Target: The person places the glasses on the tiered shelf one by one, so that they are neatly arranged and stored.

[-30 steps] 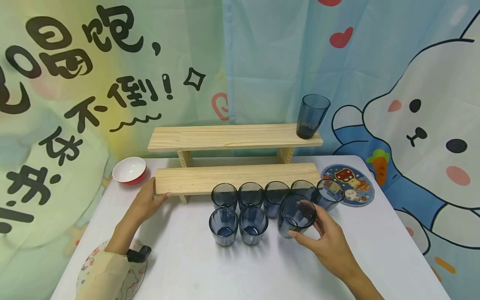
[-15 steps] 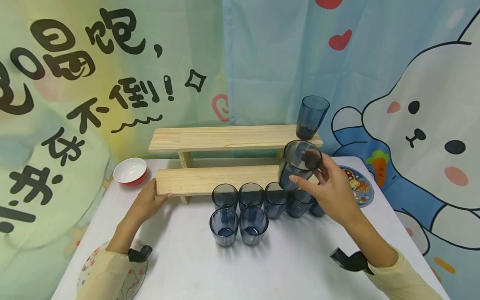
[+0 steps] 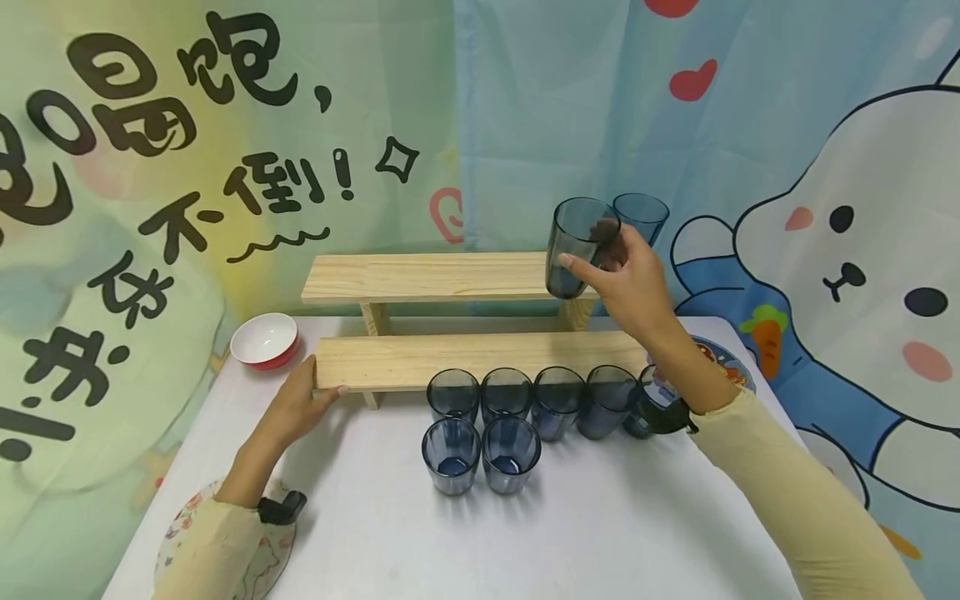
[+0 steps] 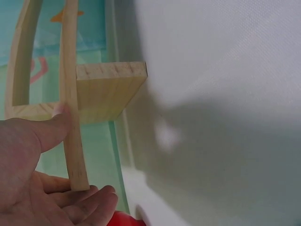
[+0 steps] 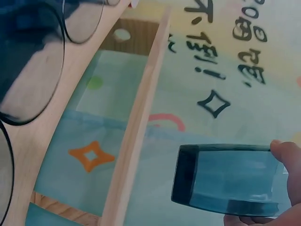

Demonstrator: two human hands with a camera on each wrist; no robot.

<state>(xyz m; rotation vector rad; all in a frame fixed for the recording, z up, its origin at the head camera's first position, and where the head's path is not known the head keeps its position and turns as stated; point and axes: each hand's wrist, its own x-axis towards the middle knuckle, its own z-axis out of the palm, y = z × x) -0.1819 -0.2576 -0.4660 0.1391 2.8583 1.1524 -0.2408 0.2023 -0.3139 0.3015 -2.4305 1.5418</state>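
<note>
My right hand [image 3: 633, 283] grips a blue-tinted drinking glass [image 3: 573, 246] by its side, thumb at the front. The right wrist view shows that glass [image 5: 225, 179] apart from the upper board. Partly hidden behind this hand, another glass [image 3: 643, 212] stands at the upper board's right end. My left hand [image 3: 296, 404] holds the left end of the lower board of a two-step wooden shelf [image 3: 397, 360]. In the left wrist view, its thumb lies on the board [image 4: 73, 141], with the fingers around the end.
Several like glasses [image 3: 453, 454] stand in two rows before the shelf. A red-and-white bowl [image 3: 264, 340] is at the back left, a round patterned mat [image 3: 720, 358] at the right, partly covered by my arm. Another patterned mat [image 3: 266, 550] lies under my left forearm.
My right hand has lifted the glass from beside the front row, up and back to the upper board's right part. My left hand stays on the shelf end.
</note>
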